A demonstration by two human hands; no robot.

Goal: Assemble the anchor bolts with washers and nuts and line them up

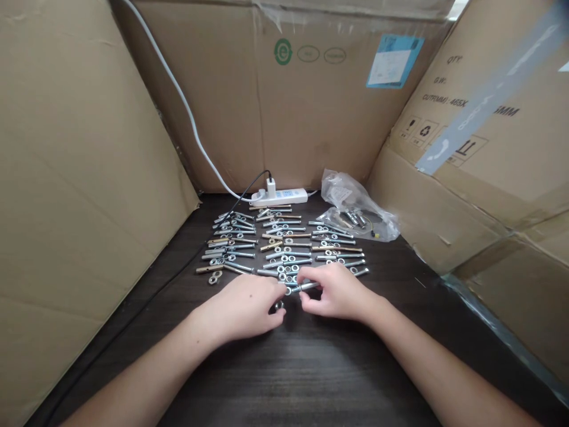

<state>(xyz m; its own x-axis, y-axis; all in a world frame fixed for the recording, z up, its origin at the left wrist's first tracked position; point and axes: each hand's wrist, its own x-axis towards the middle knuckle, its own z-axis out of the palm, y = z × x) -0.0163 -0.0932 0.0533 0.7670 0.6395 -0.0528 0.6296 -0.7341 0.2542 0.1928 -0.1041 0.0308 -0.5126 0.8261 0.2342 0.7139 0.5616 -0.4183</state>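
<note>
My right hand [335,292] pinches a silver expansion bolt [309,286] between thumb and fingers, its thin end pointing left. A washer [288,291] sits by that end, close to my left fingertips. My left hand [251,303] is curled, with a shiny nut [279,305] showing between its thumb and fingers; the fingertips are partly hidden. Just beyond both hands lie rows of disassembled expansion bolts: metal sleeves [208,269], bolts [240,268], nuts and washers [291,268]. Some pieces are silver, others brass-coloured. A nut and washer pair [215,277] rests left of my left hand.
Behind the rows stands a white power strip [293,196] with a plugged-in charger [271,188]. A clear plastic bag [355,204] holding metal parts is at the back right. A black cable [164,287] crosses the dark table [302,373]. Cardboard boxes [213,89] wall three sides.
</note>
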